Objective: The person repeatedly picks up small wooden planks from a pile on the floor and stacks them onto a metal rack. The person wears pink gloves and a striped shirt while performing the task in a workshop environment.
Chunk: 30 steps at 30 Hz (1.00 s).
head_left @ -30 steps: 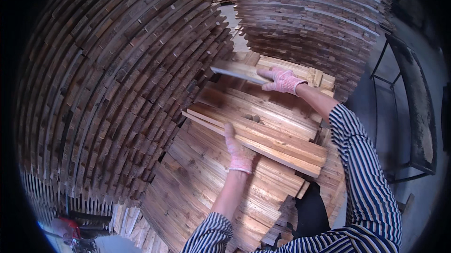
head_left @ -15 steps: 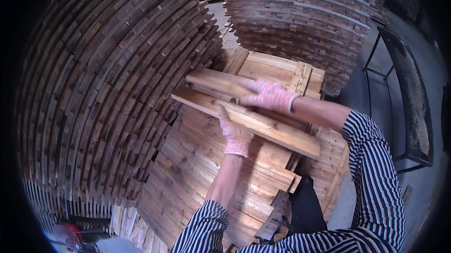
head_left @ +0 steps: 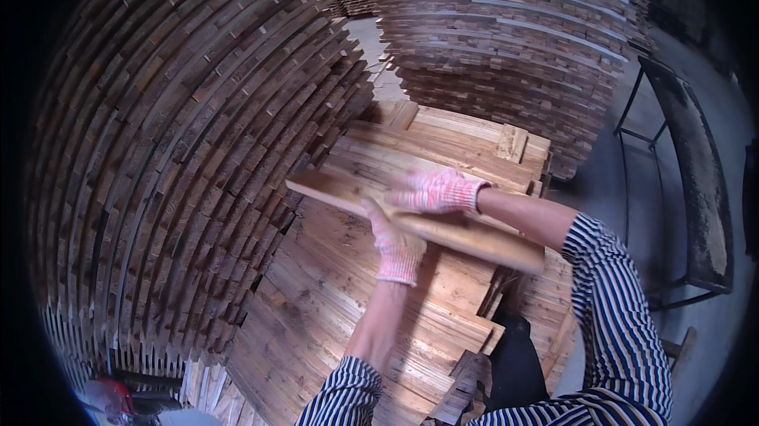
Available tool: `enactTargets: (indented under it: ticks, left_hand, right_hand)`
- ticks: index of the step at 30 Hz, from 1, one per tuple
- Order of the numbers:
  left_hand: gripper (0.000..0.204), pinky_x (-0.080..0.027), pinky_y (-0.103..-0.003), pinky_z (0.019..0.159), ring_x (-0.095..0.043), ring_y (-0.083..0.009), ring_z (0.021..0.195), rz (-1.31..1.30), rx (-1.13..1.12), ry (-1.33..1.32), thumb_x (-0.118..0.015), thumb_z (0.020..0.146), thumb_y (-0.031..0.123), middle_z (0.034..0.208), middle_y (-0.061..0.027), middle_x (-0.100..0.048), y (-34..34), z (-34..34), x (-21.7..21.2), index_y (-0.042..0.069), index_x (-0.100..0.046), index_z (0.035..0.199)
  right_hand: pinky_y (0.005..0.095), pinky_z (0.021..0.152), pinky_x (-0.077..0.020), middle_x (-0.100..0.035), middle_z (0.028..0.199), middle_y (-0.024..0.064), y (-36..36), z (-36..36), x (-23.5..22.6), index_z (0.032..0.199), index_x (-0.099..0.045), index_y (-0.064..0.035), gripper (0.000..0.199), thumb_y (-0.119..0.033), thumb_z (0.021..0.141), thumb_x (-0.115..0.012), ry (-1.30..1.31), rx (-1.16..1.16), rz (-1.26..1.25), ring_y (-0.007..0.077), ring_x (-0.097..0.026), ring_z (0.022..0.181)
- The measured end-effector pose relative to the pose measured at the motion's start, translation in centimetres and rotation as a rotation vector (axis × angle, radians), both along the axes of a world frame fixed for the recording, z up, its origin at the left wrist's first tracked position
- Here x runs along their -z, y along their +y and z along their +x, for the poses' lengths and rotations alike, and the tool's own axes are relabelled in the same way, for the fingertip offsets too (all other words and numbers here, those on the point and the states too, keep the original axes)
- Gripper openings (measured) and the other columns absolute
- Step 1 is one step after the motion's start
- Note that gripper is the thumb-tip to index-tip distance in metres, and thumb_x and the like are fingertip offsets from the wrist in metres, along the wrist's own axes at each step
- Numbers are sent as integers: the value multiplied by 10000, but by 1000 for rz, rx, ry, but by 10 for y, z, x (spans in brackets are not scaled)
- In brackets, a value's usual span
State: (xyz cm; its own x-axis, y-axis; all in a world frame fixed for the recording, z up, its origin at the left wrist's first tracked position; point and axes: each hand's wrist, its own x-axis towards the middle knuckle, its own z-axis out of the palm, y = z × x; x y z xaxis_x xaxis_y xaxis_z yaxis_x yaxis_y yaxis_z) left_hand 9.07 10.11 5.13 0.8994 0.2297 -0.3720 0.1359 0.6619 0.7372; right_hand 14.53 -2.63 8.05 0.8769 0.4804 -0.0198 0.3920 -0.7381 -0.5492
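1. Both hands have come nearer to each other on the wooden plank [head_left: 443, 228] since the earlier frames, when the right hand reached farther back toward the far end of the pile.
2. That plank is held above the low stack of boards [head_left: 348, 299], which lies in front of the person and fills the middle of the view.
3. Its long axis runs slantwise: one end points up and to the left toward the tall wall of stacked boards [head_left: 174, 157], the other down and to the right, ending just above the striped sleeve [head_left: 617, 307].
4. It lies nearly flat, broad face up, and crosses the boards beneath it at an angle.
5. The left hand [head_left: 395, 246], in a pink-and-white knit glove, comes up from below and its fingers wrap the near edge of the plank around its middle.
6. The right hand [head_left: 436, 191], gloved the same way, lies on top of the plank just beyond the left hand; motion blur smears it, but it seems to press down with fingers curled over the far edge.
7. A second tall pile of boards [head_left: 506, 30] rises at the back right.
8. A dark metal frame [head_left: 680, 189] stands on the grey floor at the right.
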Motion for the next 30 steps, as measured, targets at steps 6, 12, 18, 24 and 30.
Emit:
enactTargets:
  ticks: [6,12,18,24,30]
  left_hand:
    - [1205,-222,-506,1216,-246,-377,1472,1112,662,-430,-537,799,829,1548,-298,-272,2,8,7,-23,-175,1572]
    - [1238,-68,-514,1253,-99,-437,1533,1956,857,-590,-489,797,852,1616,-327,-158,-25,2,10,-68,-172,1563]
    - [1191,-108,-536,1247,-151,-463,1516,1970,744,-633,-489,818,823,1581,-352,-230,8,-2,24,-98,-234,1530]
    - [1118,-155,-502,1243,-219,-450,1500,1553,734,-698,-629,794,733,1570,-345,-273,46,-13,18,-42,-300,1529]
    - [1049,-311,-399,1199,-363,-370,1447,1373,323,-681,-716,769,695,1547,-234,-400,229,-123,-51,24,-404,1513]
  right_hand:
    - [386,1090,-455,-523,1479,184,-56,34,-23,1547,-391,-118,1021,-718,763,-653,-28,86,117,319,-536,1337]
    - [373,1062,-463,-631,1356,163,-165,148,32,1423,-561,-115,692,-477,847,-690,-87,296,69,325,-598,1253]
    - [402,1079,-438,-603,1386,162,-88,158,66,1404,-580,-170,513,-441,973,-515,-255,165,5,347,-566,1278]
    - [371,1198,-298,-452,1560,90,-73,131,62,1479,-511,-151,572,-452,994,-474,-193,199,-183,271,-406,1442]
    - [482,1193,-273,-443,1539,180,-208,55,67,1520,-433,-102,610,-485,1048,-379,-776,342,-1098,348,-384,1426]
